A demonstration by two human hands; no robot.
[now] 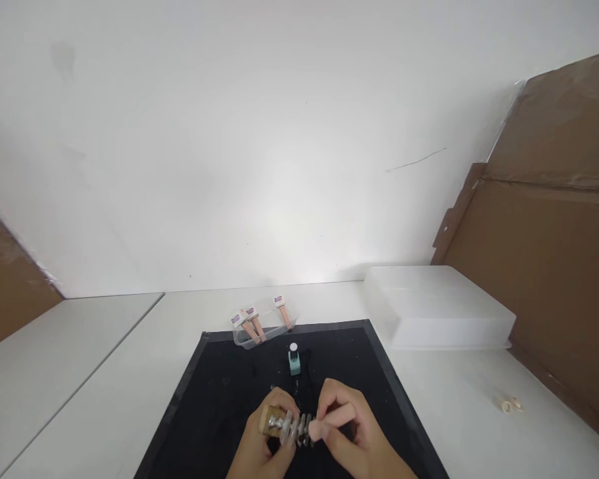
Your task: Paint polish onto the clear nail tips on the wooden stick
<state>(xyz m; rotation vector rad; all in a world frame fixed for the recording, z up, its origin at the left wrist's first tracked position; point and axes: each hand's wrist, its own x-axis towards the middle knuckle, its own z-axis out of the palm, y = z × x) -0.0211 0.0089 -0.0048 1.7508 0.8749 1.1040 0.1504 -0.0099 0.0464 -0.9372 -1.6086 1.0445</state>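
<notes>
My left hand (273,432) is closed around a small wooden block (268,421) that carries a row of metal pieces and clear, nail-tip-like pieces (292,426). In my right hand (352,432) is a short beige-pink stick (337,417), pinched between thumb and fingers. One end of the stick is close to the right end of the row; I cannot tell whether they touch. Just beyond my hands, a small mint-green bottle (294,364) with a dark neck and white-topped cap stands upright on the black mat (219,392).
Behind the bottle, a clear plastic tray (249,344) holds several beige-pink sticks (257,329) with white printed labels. A large white bin (439,316) sits at the back right. Small cream-coloured rings (506,404) lie on the white table (459,379). Brown cardboard (554,266) walls the right side.
</notes>
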